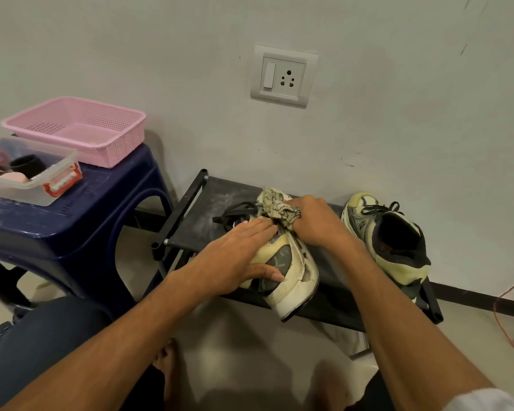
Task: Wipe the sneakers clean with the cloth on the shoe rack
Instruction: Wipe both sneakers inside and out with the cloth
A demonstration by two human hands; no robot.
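Found the near sneaker (291, 280) at centre frame, tipped on its side on the top shelf of the black shoe rack (196, 209), pale sole and heel toward the lower edge of the frame, apparently reaching just past the shelf's front edge; pinned it there with the left hand (238, 256), fingers straight and pressed together across the upper, thumb spread apart along the grey heel panel; gripped the patterned cloth (279, 207) in the right hand (315, 221), fingers curled round a bunched wad of it, pushed against the laced part just above the left fingertips; noted loose black laces trailing left of the cloth; saw the second sneaker (392, 241) upright at right of centre on the same shelf, well apart from both hands, not yet in hand.

Judged the step as scrubbing the tongue and lace area of the near sneaker, with the task half done at most; needed a steady downward hold from the flat hand to stop the shoe sliding off the front edge; called for short strokes with a clean fold of the cloth turned outward, worked into seams and mesh rather than skated over the laces; worth turning the shoe afterwards to reach the hidden side; could not tell how dirty that side was.

Left alone at upper left of the frame: a pink plastic basket (80, 129) and a clear clip-lid container (27, 185) on a dark blue plastic stool (72, 226).
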